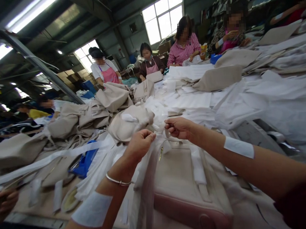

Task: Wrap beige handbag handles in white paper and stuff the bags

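Observation:
Just beyond the top of a beige handbag [174, 171], my left hand [139, 145] is closed, thumb and fingertips pinched together. What it pinches is too small to make out. A thin translucent wrap [149, 182] hangs below it along the bag's left side. Across a small gap, my right hand [179, 128] is also closed in a pinch above the bag's handle, and its content cannot be made out. The bag has a gold zipper pull [161, 154] near its top and a strap wrapped in white foam [197, 165] on its right. Its lower part looks pinkish.
Beige bags [92, 113] lie heaped at the left and behind. White foam sheets [193, 101] cover the table at the right. A blue object [85, 159] and a grey tape dispenser [268, 136] flank the bag. Several co-workers stand across the table; another person's hand [6, 203] shows at lower left.

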A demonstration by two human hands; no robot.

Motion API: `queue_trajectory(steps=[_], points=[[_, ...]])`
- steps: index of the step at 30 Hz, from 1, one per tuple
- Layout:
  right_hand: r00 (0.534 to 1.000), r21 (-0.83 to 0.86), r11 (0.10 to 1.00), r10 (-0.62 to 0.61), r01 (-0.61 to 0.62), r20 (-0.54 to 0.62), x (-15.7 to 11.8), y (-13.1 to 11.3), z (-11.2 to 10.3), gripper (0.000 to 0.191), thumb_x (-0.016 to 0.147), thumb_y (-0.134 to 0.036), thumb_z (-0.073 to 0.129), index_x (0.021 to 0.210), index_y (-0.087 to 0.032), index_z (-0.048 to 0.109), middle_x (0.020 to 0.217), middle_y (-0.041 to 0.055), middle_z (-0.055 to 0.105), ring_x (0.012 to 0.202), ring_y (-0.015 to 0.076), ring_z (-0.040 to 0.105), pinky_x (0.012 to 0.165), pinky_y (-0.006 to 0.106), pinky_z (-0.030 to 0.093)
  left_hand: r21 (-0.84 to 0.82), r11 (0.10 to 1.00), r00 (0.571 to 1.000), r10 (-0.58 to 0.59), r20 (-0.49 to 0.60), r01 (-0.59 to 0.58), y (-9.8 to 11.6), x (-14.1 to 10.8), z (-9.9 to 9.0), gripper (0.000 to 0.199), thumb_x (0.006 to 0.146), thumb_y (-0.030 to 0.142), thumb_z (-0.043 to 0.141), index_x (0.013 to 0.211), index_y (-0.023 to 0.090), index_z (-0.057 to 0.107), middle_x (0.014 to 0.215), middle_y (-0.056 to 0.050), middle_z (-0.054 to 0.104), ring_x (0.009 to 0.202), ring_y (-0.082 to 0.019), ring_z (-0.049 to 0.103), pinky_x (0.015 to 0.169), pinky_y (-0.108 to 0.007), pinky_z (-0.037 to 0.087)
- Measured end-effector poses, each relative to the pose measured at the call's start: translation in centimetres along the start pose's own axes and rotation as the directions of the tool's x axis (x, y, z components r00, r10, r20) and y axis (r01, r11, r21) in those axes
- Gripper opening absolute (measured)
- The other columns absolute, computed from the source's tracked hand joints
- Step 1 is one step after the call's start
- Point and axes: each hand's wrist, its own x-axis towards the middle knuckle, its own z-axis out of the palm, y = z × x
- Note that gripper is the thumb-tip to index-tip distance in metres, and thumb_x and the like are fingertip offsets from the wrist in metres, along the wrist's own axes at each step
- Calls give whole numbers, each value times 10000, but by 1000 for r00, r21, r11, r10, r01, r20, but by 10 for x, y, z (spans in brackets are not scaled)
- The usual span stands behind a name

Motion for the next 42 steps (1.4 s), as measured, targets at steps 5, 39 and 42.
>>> queue_trajectory(steps=[5, 39, 42], points=[[999, -24, 999, 40, -39, 25, -3, 4, 6, 215, 941, -162, 433, 728, -158, 459, 573, -45, 513, 353, 16, 363, 287, 110, 198, -17, 1000, 1000, 22, 9, -22, 6, -2, -3, 287, 759, 443, 627, 701, 164, 593, 586, 48, 483, 538, -94, 370, 503, -226, 275], [776, -696, 368, -131, 616, 617, 34, 2, -47, 197, 763, -297, 618, 741, -115, 688, 596, -39, 530, 569, 97, 443, 554, 211, 358, 325, 945, 998, -49, 33, 35, 7, 9, 29, 201, 794, 311, 578, 740, 161, 701, 771, -62, 718, 756, -211, 633, 707, -289, 450], [785, -664, 481, -86, 572, 614, 33, 6, -39, 314, 782, -413, 599, 675, -118, 621, 519, -66, 403, 498, 76, 326, 478, 216, 267, 341, 939, 997, -57, 55, 35, 11, 15, 30, 162, 779, 253, 587, 748, 154, 712, 851, -77, 738, 830, -215, 652, 772, -290, 455]])
